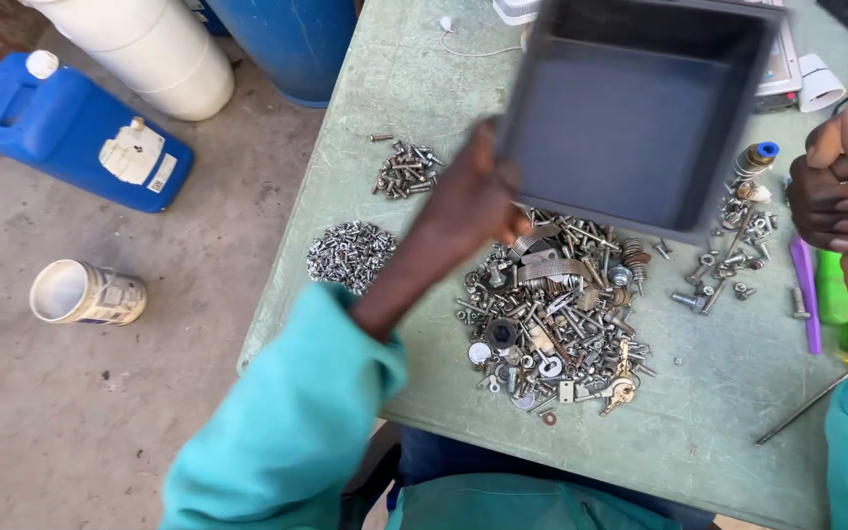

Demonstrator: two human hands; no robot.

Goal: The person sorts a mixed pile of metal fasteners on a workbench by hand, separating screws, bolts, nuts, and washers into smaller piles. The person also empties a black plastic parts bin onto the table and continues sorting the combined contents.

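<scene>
A green table (728,393) fills most of the view, and it stands on a grey concrete floor. On the floor at the left lie a blue canister (71,132) and a small white tin (85,292) on its side; a white drum (154,49) and a blue barrel (291,39) stand near the table's far corner.

Above the table, the dark grey plastic tray (630,118) is held in the air and tilted, so its open side points toward the camera and its inside bottom is visible. It looks nearly square, so a long axis cannot be told. The left hand (473,201) grips the tray at its lower left edge, with the fingers closed around the rim. The right hand (841,186) is at the right edge of the view, apart from the tray, with its fingers curled in; whether it holds something cannot be told.

Just under the tray lies a big heap of mixed screws, nuts and washers (552,314). To the left are a pile of shiny nuts (350,255) and a smaller pile of dark screws (404,169). A purple stick (805,294) lies near the right hand.
</scene>
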